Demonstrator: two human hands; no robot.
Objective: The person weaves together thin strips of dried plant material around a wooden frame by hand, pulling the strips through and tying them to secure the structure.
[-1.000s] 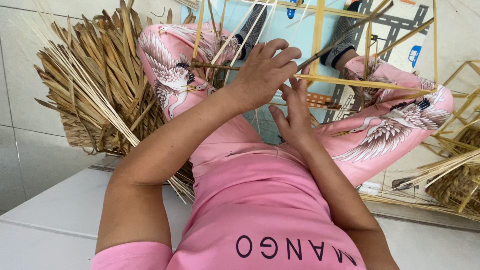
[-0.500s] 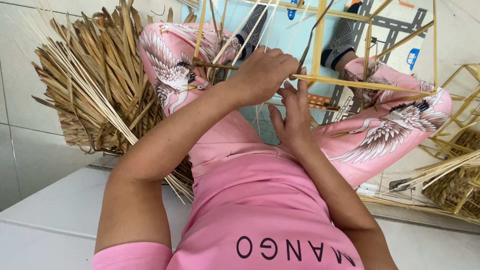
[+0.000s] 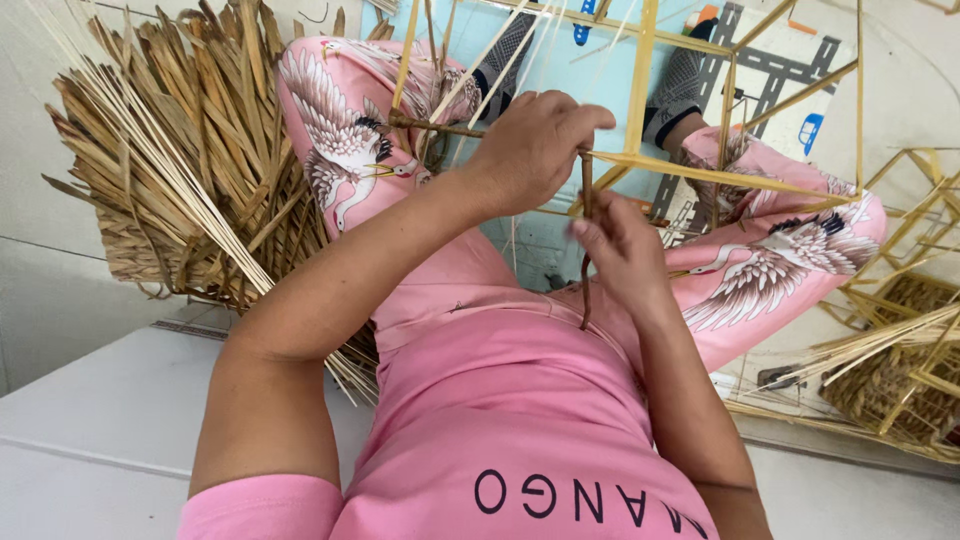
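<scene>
I sit cross-legged in pink patterned trousers with a yellow bamboo-stick frame (image 3: 700, 176) over my lap. My left hand (image 3: 530, 150) is closed around a frame joint and pinches the top of a dark brown fibre strand (image 3: 585, 295). That strand hangs straight down to my pink shirt. Just below the joint, my right hand (image 3: 622, 250) holds the same strand between thumb and fingers. A second brown strand (image 3: 440, 127) is wound along the frame bar left of my left hand.
A heap of dried brown leaves (image 3: 200, 170) and a bundle of thin pale sticks (image 3: 120, 130) lie at my left. Half-woven baskets on stick frames (image 3: 900, 380) stand at the right. A blue play mat (image 3: 570, 80) lies under the frame.
My right hand has dropped a little below the joint, and the brown strand now runs taut and vertical between both hands. My left hand stays on the joint.
</scene>
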